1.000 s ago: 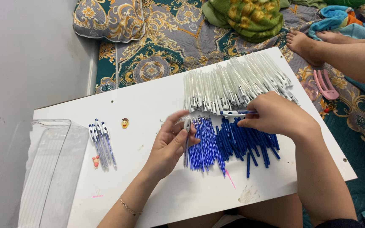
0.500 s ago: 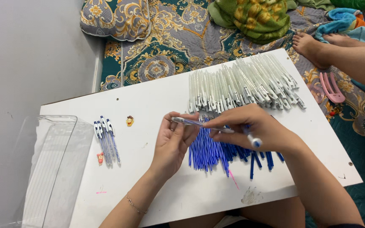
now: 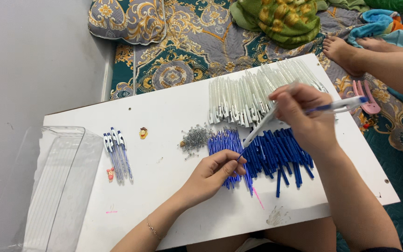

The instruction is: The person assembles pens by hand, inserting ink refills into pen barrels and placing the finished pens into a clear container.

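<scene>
Lighting is bright, even and diffuse; no single source is evident. Shadows are soft and short beneath the left hand (image 3: pixel 213 172) and right hand (image 3: pixel 304 114) on the white board (image 3: pixel 173 107). Focus is sharp centrally, with slight wide-angle stretching at the edges.

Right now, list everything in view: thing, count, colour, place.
white board: one, white, on the floor, work surface
pen barrels: many, clear-white, row at board's far side
blue refills: many, blue, heap at board's middle
springs: small pile, silvery, left of the refills
finished pens: about four, blue and white, board's left
clear tray: one, transparent, off board's left edge
cushion: one, patterned, far left
green cloth: one, far side
other person's foot: one, far right
left hand: pinching a refill tip
right hand: holding a barrel and a pen
</scene>
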